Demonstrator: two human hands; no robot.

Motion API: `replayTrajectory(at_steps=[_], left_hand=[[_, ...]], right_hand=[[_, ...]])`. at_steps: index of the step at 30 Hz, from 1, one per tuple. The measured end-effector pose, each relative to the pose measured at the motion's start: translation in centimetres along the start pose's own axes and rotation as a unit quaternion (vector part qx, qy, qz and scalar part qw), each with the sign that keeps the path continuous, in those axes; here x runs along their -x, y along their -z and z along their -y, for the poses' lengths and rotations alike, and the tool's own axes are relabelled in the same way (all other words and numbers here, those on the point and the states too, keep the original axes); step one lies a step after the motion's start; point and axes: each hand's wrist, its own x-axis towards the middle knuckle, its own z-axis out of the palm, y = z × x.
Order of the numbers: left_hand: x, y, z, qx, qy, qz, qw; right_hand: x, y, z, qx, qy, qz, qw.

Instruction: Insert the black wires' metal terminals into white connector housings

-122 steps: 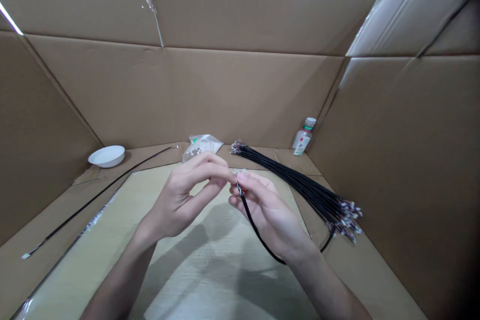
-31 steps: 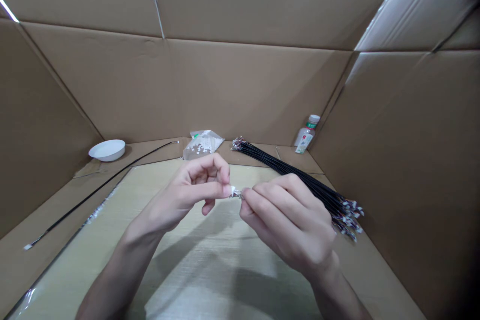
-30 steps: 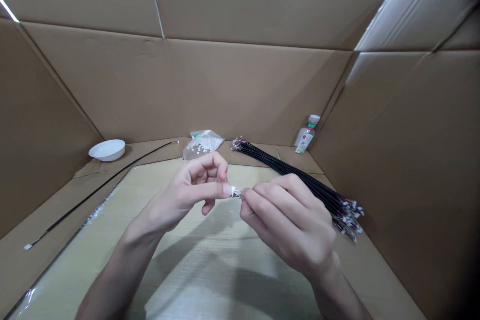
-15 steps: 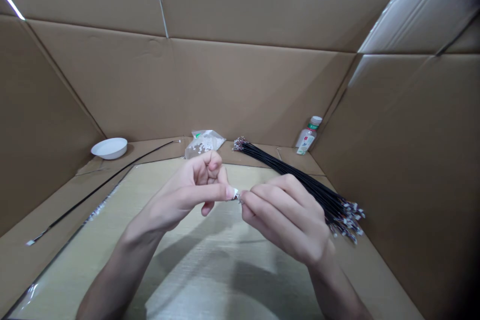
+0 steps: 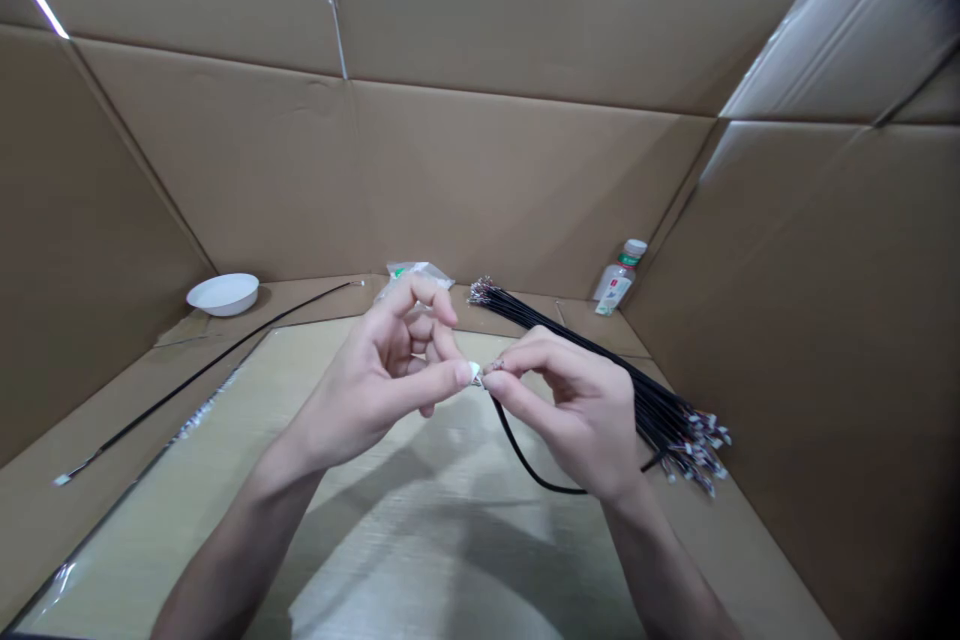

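Between thumb and finger, my left hand [image 5: 397,370] pinches a small white connector [image 5: 475,374], its other fingers curled loosely. Just to the right, the thumb and forefinger of my right hand [image 5: 574,405] are closed on the wire end of a black cable [image 5: 525,455]. Their tips almost meet above the middle of the board. From the right fingertips the cable loops down, passes behind that hand and comes out on its far side. My fingers partly cover the thin wires at the connector.
A bundle of black cables [image 5: 585,345] with white plugs lies at the right, near a bottle [image 5: 619,278]. One single cable [image 5: 217,360] stretches along the left, by a white bowl [image 5: 223,296]. A plastic bag [image 5: 424,272] sits at the back. Cardboard walls [image 5: 525,190] enclose the board [image 5: 360,560].
My right hand has turned and its fingers have lifted, so the black cable's loop now shows beneath it. Both hands stay together at the connector, slightly higher in view.
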Motion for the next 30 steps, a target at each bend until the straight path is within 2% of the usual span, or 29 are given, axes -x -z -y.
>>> replayTrajectory(at_steps=[3,6,16,18,24,30], left_hand=[[0.2,0.1,-0.1,-0.081,-0.051,0.003,0.995],[0.3,0.4,-0.3,-0.133,-0.069,0.024,0.988],[0.1,0.7,-0.8,-0.187,-0.023,0.038,0.981],[0.1,0.7,-0.7,-0.196,-0.038,0.034,0.979],[0.1,0.7,-0.6,-0.243,-0.143,0.03,0.959],[0.1,1.1,-0.6,-0.287,-0.156,0.049,0.944]], right_hand=[[-0.1,0.0,-0.1,-0.072,-0.101,0.039,0.992],[-0.1,0.1,-0.1,-0.107,-0.152,0.075,0.98],[0.1,0.2,-0.3,-0.141,-0.188,0.094,0.967],[0.0,0.2,-0.4,-0.16,-0.197,0.093,0.963],[-0.3,0.2,-0.6,-0.241,-0.249,0.094,0.933],[-0.4,0.2,-1.5,-0.326,-0.287,0.121,0.893]])
